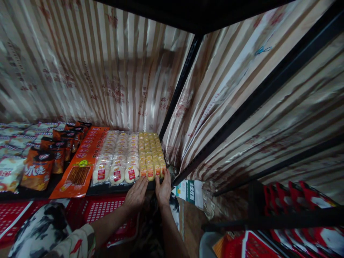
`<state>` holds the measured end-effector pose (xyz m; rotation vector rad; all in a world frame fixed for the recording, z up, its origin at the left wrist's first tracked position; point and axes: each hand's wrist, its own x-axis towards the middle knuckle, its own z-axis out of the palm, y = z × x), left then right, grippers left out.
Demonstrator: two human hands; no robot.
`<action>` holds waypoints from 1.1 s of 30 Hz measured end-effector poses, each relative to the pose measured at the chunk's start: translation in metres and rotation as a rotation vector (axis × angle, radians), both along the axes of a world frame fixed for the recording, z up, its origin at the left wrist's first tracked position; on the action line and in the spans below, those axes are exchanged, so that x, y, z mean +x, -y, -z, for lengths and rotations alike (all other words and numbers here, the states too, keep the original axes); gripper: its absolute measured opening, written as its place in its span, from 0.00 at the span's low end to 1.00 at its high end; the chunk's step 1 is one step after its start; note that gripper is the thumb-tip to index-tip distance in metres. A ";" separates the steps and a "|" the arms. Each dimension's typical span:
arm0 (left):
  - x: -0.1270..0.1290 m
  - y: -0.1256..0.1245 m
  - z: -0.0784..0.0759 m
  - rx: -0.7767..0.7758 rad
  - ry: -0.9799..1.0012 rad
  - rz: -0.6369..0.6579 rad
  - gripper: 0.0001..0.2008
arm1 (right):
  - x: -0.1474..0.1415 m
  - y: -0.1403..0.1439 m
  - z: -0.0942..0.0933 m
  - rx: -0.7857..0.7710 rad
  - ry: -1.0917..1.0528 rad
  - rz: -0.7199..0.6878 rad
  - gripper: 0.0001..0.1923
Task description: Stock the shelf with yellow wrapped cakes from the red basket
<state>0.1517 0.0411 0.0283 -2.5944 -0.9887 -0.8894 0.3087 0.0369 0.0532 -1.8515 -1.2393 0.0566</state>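
Note:
Rows of small yellow snack packs [149,154] stand at the right end of a black shelf [104,190]. My left hand [136,195] rests at the front of these rows, fingers stretched out, near the left front pack. On the other side, my right hand [163,189] has its fingers extended against the right front corner of the yellow packs. Neither hand is wrapped round a pack. Just left of them lie rows of clear-wrapped round white cakes or buns [115,157] with red labels.
Further left are a long orange snack bag [77,172], orange and black snack bags [37,168] and white bags [10,172]. Red baskets [107,211] sit below. Black posts [182,82] and striped curtain [120,71] surround the shelf. Red packages [295,197] line the right.

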 end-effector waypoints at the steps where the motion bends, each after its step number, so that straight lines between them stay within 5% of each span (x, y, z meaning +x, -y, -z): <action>1: 0.000 0.001 -0.001 0.009 0.006 -0.002 0.23 | 0.000 0.000 0.000 0.013 0.000 0.003 0.31; 8: -0.007 0.015 -0.013 -0.029 -0.037 -0.023 0.21 | 0.001 0.000 -0.001 0.002 -0.004 0.014 0.35; 16: -0.014 0.013 0.000 -0.083 -0.149 -0.039 0.25 | -0.005 -0.006 0.002 -0.135 0.137 -0.033 0.50; 24: -0.009 0.010 0.003 -0.078 -0.127 -0.057 0.26 | -0.008 -0.007 0.006 -0.140 0.221 -0.024 0.50; 33: -0.014 0.001 0.019 -0.024 -0.202 -0.036 0.28 | -0.011 -0.026 0.002 -0.048 0.263 0.141 0.48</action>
